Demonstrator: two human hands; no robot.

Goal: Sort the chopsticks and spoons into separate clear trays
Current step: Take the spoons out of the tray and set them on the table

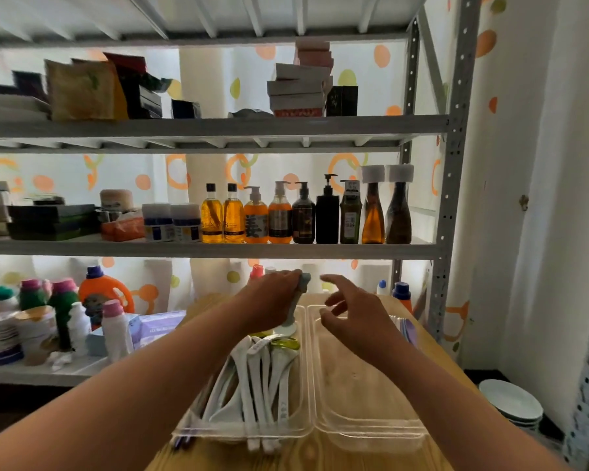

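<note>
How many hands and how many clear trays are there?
Hands: 2 (left hand, right hand)
Clear trays: 2
Total: 4

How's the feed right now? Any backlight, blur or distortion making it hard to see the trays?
Head view: strong backlight through the curtain behind the shelves leaves the tabletop dim. Head view: the left hand and the spoon it grips look slightly soft. Head view: wide-angle distortion tilts the shelf post. Head view: the right tray shows only by faint rim highlights.
</note>
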